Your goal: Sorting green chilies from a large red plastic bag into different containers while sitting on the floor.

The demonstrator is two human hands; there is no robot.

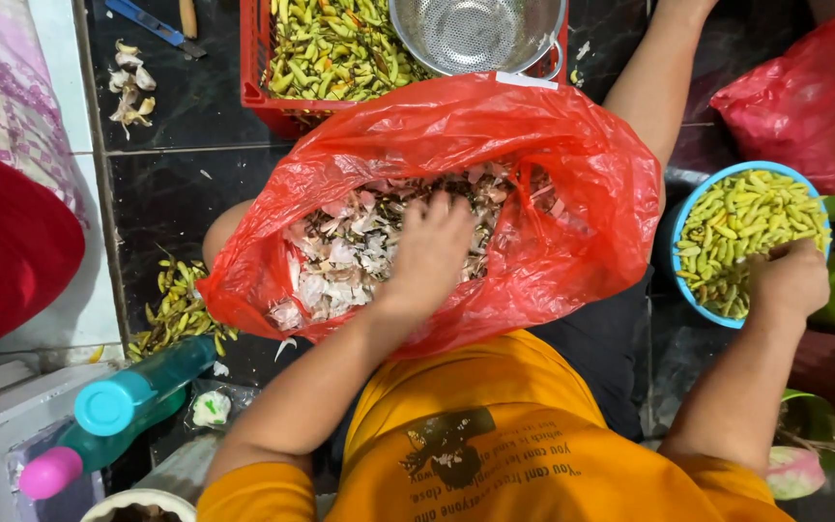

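A red plastic bag (pixel 543 135) lies open on my lap, holding a heap of pale, papery garlic peels (pixel 340 256). My left hand (pixel 429 253) is inside the bag, palm down, with its fingers curled into the peels. My right hand (pixel 789 280) grips the near rim of a blue bowl (pixel 680 208) at the right. The bowl is full of green chillies (pixel 746 217). My orange shirt fills the bottom of the view.
A red crate (pixel 258 68) of green chillies stands at the top with a metal colander (pixel 475 34) on it. Loose chillies (pixel 178 304) lie on the dark floor at the left, near a teal bottle (pixel 137 391). Garlic cloves (pixel 130 87) lie top left. Another red bag (pixel 814 97) sits top right.
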